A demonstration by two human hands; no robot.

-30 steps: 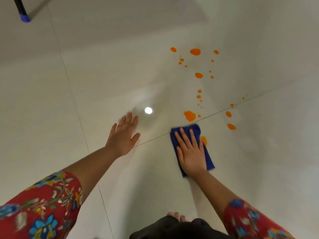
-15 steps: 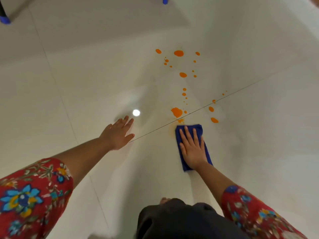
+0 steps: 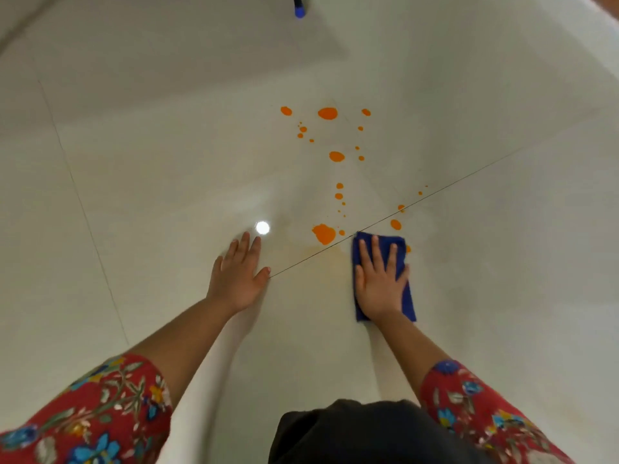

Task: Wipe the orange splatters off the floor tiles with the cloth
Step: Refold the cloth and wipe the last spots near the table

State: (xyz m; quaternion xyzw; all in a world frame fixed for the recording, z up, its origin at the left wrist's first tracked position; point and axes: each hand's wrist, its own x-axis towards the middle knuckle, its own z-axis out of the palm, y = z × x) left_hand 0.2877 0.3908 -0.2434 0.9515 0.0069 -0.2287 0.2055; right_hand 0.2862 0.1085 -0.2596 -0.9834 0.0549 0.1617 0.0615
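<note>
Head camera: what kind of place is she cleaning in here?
Probably an indoor room at home, though little shows. Large glossy pale floor tiles with thin grout lines, a ceiling light's reflection, and a blue-tipped furniture leg at the top edge.

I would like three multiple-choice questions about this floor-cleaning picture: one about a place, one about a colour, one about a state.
1. Where is the largest orange splatter relative to the cloth?
A. Left of its far end
B. Under the left hand
C. Behind the person

2. What colour is the cloth?
A. White
B. Blue
C. Green

3. How is the right hand on the cloth?
A. Clenched in a fist
B. Hovering well above
C. Pressed flat, fingers spread

Answers: 1 A, the splatter lies just left of the cloth's far corner. 2 B, the fabric is dark blue. 3 C, the palm covers the cloth while the left hand rests flat on bare floor tile.
</note>
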